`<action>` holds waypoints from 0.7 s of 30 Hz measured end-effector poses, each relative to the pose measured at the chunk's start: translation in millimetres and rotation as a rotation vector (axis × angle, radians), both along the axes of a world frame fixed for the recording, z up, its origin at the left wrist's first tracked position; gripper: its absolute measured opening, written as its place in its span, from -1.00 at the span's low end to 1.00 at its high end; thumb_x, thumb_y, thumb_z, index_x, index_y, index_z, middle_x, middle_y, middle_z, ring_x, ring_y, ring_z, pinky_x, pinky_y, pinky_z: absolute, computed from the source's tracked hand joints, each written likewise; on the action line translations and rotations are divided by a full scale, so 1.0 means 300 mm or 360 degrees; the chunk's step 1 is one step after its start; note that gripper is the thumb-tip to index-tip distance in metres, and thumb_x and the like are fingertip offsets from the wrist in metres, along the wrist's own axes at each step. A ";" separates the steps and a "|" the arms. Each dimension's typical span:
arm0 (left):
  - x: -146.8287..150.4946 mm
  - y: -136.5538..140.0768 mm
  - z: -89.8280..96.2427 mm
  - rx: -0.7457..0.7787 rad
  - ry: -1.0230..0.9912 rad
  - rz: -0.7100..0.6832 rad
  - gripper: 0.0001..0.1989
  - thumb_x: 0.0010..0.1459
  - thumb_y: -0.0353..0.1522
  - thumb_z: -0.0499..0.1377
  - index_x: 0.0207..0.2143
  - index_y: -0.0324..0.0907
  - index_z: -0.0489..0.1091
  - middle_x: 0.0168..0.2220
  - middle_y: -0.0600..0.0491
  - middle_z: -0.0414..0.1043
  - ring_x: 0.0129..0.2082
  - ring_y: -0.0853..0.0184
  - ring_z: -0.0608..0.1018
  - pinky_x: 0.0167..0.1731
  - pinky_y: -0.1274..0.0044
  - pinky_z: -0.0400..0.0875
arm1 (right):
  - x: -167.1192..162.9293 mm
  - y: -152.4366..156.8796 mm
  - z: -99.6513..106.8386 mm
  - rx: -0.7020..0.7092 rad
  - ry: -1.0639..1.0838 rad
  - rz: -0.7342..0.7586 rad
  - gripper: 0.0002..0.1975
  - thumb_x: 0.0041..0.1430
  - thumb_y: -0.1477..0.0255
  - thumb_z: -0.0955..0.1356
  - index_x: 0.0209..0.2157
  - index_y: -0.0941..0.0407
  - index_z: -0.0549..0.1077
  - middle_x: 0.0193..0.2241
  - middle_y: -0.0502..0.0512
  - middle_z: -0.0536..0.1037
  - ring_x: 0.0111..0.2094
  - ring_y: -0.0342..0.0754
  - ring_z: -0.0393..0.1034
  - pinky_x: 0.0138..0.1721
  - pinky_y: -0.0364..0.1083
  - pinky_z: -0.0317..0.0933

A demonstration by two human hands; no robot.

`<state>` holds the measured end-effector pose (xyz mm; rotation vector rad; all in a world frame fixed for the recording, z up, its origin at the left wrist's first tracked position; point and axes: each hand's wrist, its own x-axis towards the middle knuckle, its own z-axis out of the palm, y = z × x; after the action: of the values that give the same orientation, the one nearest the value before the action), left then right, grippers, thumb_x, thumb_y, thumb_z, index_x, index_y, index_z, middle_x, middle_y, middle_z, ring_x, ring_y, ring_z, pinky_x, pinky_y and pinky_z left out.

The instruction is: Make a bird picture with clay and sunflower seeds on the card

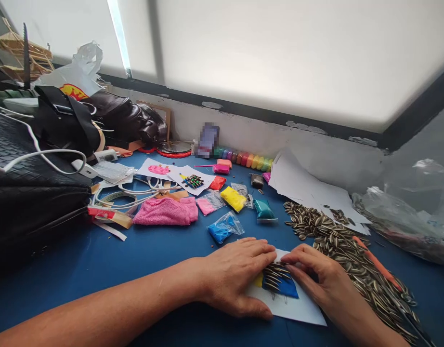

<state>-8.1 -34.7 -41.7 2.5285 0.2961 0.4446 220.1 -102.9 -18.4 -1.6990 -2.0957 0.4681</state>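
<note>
My left hand lies flat with fingers stretched over the left part of a white paper sheet, holding it against the table. On the sheet is a picture with blue clay, a yellow patch and rows of striped sunflower seeds set in the blue. Pencil lines show below the clay. My right hand comes from the right, thumb and forefinger pinched on a sunflower seed at the upper right of the rows. The fingers partly hide that seed.
Loose sunflower seeds and an orange-handled tool lie at right. Beyond the hands are blue, yellow and teal clay packets and a pink cloth. A black bag stands at left.
</note>
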 end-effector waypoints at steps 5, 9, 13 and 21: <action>-0.002 -0.001 0.004 -0.0003 -0.0017 -0.0001 -0.21 0.11 -0.04 0.24 0.23 -0.34 0.16 0.26 -0.26 0.20 0.28 0.03 0.26 0.27 0.31 0.08 | 0.002 0.002 -0.003 0.0009 -0.0041 -0.0015 -0.81 0.26 0.33 0.28 -0.39 0.04 0.48 -0.45 0.00 0.49 -0.49 -0.13 0.39 -0.46 -0.13 0.27; -0.004 -0.004 -0.003 -0.0027 -0.0025 0.0007 -0.18 0.11 -0.03 0.24 0.27 -0.32 0.12 0.28 -0.25 0.17 0.30 0.05 0.23 0.30 0.31 0.04 | 0.002 0.006 -0.004 0.0036 -0.0040 -0.0013 -0.80 0.27 0.33 0.27 -0.38 0.04 0.48 -0.44 0.02 0.50 -0.45 -0.11 0.42 -0.40 -0.12 0.30; -0.003 0.000 -0.018 -0.0057 -0.0044 0.0007 -0.10 0.10 -0.01 0.24 0.33 -0.31 0.02 0.30 -0.23 0.14 0.33 0.06 0.18 0.32 0.31 -0.03 | -0.005 0.015 -0.009 0.0069 -0.0043 0.0022 -0.79 0.29 0.34 0.25 -0.30 0.04 0.51 -0.38 0.04 0.51 -0.39 -0.10 0.44 -0.35 -0.12 0.32; -0.003 0.003 -0.024 -0.0102 -0.0033 0.0006 -0.06 0.10 0.00 0.23 0.36 -0.28 -0.04 0.32 -0.21 0.11 0.33 0.08 0.17 0.33 0.30 -0.04 | -0.009 0.024 -0.008 0.0033 -0.0067 0.0086 -0.79 0.31 0.36 0.23 -0.29 0.04 0.49 -0.40 0.04 0.49 -0.41 -0.11 0.42 -0.36 -0.13 0.32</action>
<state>-9.0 -33.8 -48.8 2.4597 0.3028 0.4558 217.2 -95.7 -20.7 -1.6579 -2.1732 0.4289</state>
